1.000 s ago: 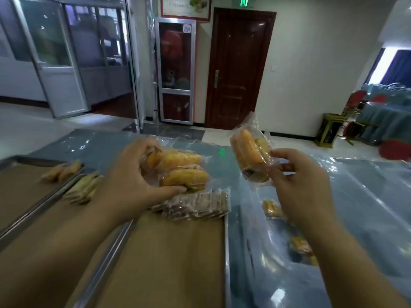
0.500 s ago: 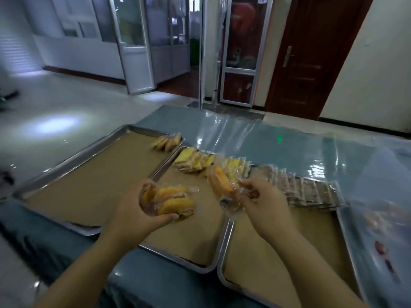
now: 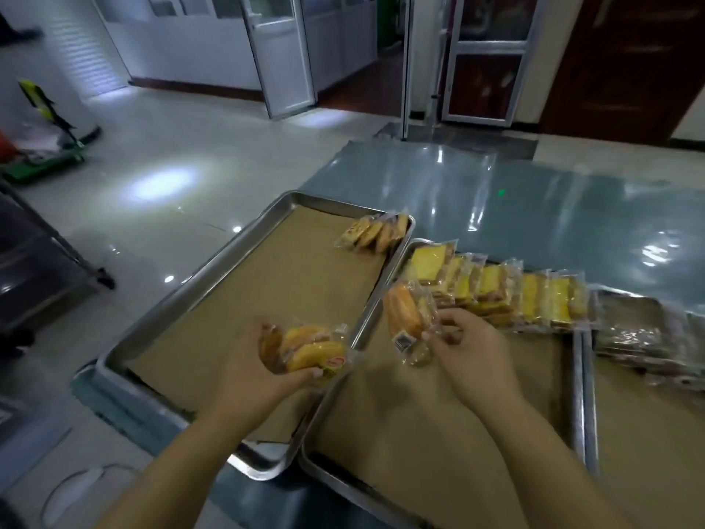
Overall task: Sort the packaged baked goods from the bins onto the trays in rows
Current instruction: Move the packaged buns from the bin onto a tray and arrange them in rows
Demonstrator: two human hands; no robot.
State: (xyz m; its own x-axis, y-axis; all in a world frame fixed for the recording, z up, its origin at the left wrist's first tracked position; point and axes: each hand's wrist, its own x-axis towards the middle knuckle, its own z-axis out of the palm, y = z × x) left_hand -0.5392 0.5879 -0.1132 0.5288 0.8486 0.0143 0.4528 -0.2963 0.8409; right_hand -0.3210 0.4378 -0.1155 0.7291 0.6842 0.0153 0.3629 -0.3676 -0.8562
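A cluster of clear-wrapped golden buns [image 3: 309, 349] is gripped by the curled left hand [image 3: 248, 372] over the paper-lined left steel tray [image 3: 267, 284]. A single wrapped bun [image 3: 406, 318] is pinched by the right hand [image 3: 469, 349] above the middle tray [image 3: 381, 425]. Beyond, yellow cake slices [image 3: 496, 292] are lined up; round pastries [image 3: 372, 232] occupy the left tray's far corner.

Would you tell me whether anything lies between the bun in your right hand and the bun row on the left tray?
Nothing visible does. The right hand holds the packaged bun above the adjoining tray rims, and only bare paper lies before the bun row on the left tray.
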